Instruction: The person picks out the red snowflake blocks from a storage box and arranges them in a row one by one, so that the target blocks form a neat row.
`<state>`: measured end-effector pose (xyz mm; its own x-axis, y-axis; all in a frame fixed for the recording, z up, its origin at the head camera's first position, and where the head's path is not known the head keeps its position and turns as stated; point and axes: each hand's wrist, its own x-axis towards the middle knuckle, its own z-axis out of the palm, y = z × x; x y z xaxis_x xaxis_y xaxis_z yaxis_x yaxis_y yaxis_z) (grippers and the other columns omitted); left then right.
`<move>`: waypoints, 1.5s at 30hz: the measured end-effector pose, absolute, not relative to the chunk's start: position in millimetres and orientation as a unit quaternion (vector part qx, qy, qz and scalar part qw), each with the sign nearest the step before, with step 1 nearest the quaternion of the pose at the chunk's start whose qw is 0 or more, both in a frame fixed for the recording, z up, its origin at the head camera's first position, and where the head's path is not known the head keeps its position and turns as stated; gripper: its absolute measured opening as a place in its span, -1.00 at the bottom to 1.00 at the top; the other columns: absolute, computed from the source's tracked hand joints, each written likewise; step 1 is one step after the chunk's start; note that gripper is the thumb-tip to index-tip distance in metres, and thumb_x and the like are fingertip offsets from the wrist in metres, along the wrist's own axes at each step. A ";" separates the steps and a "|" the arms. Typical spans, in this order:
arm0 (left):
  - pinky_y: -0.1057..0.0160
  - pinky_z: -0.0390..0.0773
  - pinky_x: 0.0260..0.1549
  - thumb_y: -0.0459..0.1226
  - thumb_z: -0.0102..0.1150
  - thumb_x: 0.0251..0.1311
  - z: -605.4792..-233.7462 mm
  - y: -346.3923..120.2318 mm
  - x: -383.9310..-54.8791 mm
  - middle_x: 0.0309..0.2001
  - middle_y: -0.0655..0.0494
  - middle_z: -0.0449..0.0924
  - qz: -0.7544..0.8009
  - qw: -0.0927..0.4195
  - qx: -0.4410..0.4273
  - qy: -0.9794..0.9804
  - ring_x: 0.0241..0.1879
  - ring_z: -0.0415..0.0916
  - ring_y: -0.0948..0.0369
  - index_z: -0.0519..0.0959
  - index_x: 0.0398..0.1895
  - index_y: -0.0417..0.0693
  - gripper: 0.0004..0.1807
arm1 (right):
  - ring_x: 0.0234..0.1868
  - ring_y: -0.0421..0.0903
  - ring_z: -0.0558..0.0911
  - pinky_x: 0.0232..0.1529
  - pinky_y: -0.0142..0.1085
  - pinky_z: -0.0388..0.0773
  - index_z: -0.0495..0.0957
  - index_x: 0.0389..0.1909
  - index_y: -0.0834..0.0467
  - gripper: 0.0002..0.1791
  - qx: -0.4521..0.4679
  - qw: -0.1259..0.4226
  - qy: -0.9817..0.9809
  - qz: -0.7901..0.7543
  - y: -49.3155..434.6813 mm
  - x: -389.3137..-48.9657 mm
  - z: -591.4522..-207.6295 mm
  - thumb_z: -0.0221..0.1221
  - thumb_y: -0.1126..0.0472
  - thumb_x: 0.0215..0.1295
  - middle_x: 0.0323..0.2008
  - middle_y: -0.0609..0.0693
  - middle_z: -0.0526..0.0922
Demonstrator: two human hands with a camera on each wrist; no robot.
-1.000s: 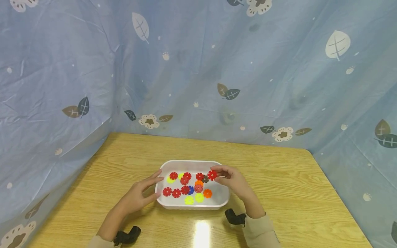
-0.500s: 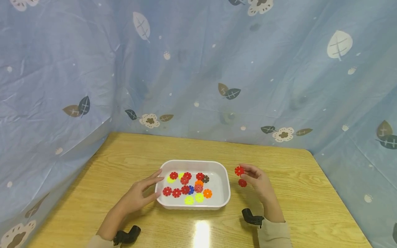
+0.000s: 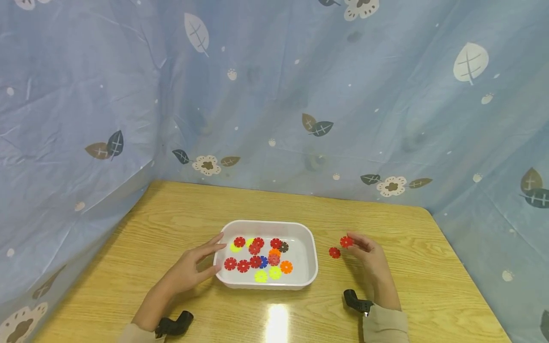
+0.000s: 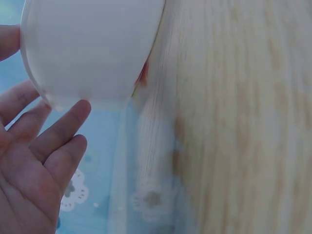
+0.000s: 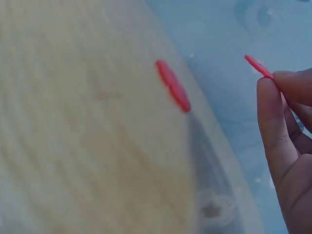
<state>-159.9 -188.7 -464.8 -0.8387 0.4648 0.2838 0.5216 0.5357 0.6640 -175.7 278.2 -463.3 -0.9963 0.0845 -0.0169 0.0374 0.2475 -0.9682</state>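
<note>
A white plastic tray [image 3: 312,267] holds several snowflake building discs in red, yellow, orange, blue and dark brown. My left hand [image 3: 190,267] rests against the tray's left end, thumb and fingers spread along the rim. The left wrist view shows its fingertips [image 4: 80,109] right at the tray's outer wall [image 4: 92,53]. To the right of the tray, my right hand [image 3: 372,255] pinches a red snowflake disc [image 3: 346,241] between thumb and forefinger, above the table. Just left of it, another red snowflake disc [image 5: 173,86] lies flat on the wood.
The wood-grain table [image 3: 386,224] extends around the tray on all sides. A pale blue patterned curtain [image 3: 266,95] hangs behind it and along both sides. Black wrist mounts [image 3: 175,325] sit below both hands.
My right hand has moved right, out from over the tray, carrying the pinched red snowflake disc past the one on the table. The left hand stays at the tray.
</note>
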 end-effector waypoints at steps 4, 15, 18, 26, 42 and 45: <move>-0.13 0.36 0.20 -0.21 0.24 0.19 -463.8 -189.1 -160.5 0.43 0.04 0.18 -0.391 0.035 -0.284 -0.875 0.35 0.21 -0.03 0.47 0.23 -0.06 -0.49 | -0.10 -0.32 0.50 -0.15 -0.55 0.53 0.37 0.24 0.34 -0.49 -0.060 0.007 -0.798 0.599 283.9 -176.5 -469.8 0.17 0.24 0.30 -0.09 -0.20 0.52; -0.13 0.36 0.20 -0.19 0.23 0.19 -463.6 -189.0 -160.0 0.43 0.02 0.18 -0.391 0.034 -0.284 -0.875 0.36 0.21 -0.03 0.46 0.23 -0.07 -0.49 | -0.08 -0.23 0.53 -0.22 -0.52 0.50 0.50 0.13 0.31 -0.59 -0.083 -0.006 -0.866 0.493 284.2 -176.4 -475.1 0.15 0.35 0.25 0.07 0.25 0.56; -0.13 0.35 0.21 -0.17 0.22 0.20 -464.5 -189.5 -159.7 0.43 0.02 0.18 -0.388 0.034 -0.283 -0.876 0.36 0.21 -0.03 0.46 0.23 -0.06 -0.49 | -0.12 -0.14 0.54 -0.34 -0.47 0.50 0.52 0.10 0.31 -0.62 -0.080 -0.007 -0.883 0.462 283.2 -175.6 -475.9 0.13 0.37 0.24 -0.01 0.26 0.59; -0.15 0.37 0.19 -0.15 0.22 0.20 -464.5 -189.6 -159.9 0.43 0.05 0.17 -0.391 0.032 -0.280 -0.876 0.36 0.20 -0.04 0.46 0.24 -0.05 -0.49 | -0.11 0.03 0.56 -0.42 -0.43 0.48 0.54 0.06 0.33 -0.64 -0.071 0.004 -0.902 0.427 282.2 -175.2 -475.4 0.13 0.39 0.22 -0.06 0.26 0.61; -0.16 0.37 0.20 -0.19 0.23 0.19 -461.1 -189.1 -160.9 0.43 0.06 0.18 -0.391 0.027 -0.276 -0.878 0.36 0.20 -0.02 0.47 0.23 -0.04 -0.49 | 0.10 -0.07 0.55 -0.05 -0.62 0.48 0.44 0.18 0.32 -0.57 -0.002 0.052 -0.842 0.536 257.0 -172.1 -442.5 0.14 0.29 0.31 0.15 0.28 0.51; -0.16 0.36 0.20 -0.18 0.23 0.19 -461.0 -189.0 -160.6 0.43 0.07 0.18 -0.391 0.025 -0.275 -0.878 0.36 0.20 -0.02 0.47 0.23 -0.03 -0.49 | 0.06 -0.21 0.55 -0.03 -0.63 0.48 0.44 0.16 0.36 -0.57 0.042 0.058 -0.821 0.567 243.1 -170.2 -434.2 0.16 0.33 0.29 0.13 0.32 0.50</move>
<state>-160.6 -189.0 -461.0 -0.8479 0.4625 0.2593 0.5022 0.5437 0.6725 -170.2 243.1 -434.2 -0.9897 -0.0033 0.1431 -0.1350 0.3537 -0.9256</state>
